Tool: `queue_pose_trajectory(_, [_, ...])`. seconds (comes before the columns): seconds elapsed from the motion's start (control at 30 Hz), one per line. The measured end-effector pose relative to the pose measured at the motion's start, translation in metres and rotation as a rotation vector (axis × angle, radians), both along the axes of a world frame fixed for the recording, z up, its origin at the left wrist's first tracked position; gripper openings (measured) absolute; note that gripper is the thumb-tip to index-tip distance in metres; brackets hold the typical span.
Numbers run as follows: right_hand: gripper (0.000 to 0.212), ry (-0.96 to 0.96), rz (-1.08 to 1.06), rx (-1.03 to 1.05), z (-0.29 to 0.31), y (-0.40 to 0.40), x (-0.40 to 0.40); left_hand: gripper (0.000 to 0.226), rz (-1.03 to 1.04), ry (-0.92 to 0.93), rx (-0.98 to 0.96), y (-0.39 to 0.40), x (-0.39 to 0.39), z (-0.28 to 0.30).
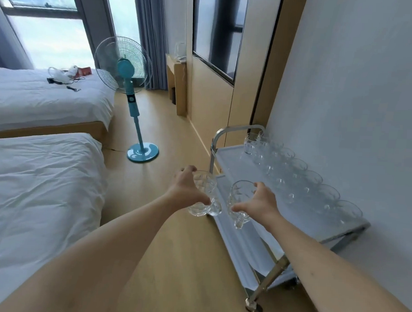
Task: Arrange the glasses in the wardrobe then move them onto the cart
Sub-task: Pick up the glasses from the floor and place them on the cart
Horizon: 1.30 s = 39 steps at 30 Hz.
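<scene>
- Both arms are reaching out over the wooden floor, each hand carrying a cut-pattern glass.
- The left hand is curling fingers over the rim and thumb under, its grip closed round the left glass, which is tilting on its side.
- The right hand is doing the same, fingers hooked on the rim and grip wrapped round the right glass (also tipped, base pointing down toward the camera).
- The two glasses are hanging in the air close together, just at the near edge of the cart, not yet on it.
- The cart is standing against the white wall, its top tray carrying a row of glasses lined up along the wall side, a couple more deep at the far end.
- A lower tray is showing beneath.
- To the left, two beds with white covers are sitting; a teal fan is standing between the far bed and the wood panelling.
</scene>
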State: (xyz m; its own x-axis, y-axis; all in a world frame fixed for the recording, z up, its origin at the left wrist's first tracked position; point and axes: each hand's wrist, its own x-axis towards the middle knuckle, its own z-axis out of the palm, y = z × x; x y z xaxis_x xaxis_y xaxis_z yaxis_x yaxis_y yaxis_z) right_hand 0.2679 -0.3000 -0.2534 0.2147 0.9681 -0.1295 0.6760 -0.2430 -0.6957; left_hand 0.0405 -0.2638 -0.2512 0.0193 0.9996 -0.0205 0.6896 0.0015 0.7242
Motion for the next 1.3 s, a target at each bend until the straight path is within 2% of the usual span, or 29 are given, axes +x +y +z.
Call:
queue_pose_trajectory(0.33, [0.108, 0.003, -0.14, -0.104, -0.039, 0.056, 0.002, 0.115, -0.161, 0.072, -0.086, 0.087, 0.014, -0.043])
queue_pose_trajectory(0.87, [0.109, 0.123, -0.396, -0.246, -0.123, 0.133, 0.095, 0.116, -0.422, 0.246, -0.188, 0.219, 0.144, -0.1])
queue_pose_trajectory(1.07, [0.108, 0.154, -0.531, -0.265, -0.143, 0.146, 0.117, 0.117, -0.569, 0.274, -0.206, 0.254, 0.184, -0.121])
queue_pose_trajectory(1.3, [0.11, 0.176, -0.746, -0.291, -0.159, 0.15, 0.124, 0.113, -0.845, 0.277, -0.253, 0.282, 0.224, -0.144])
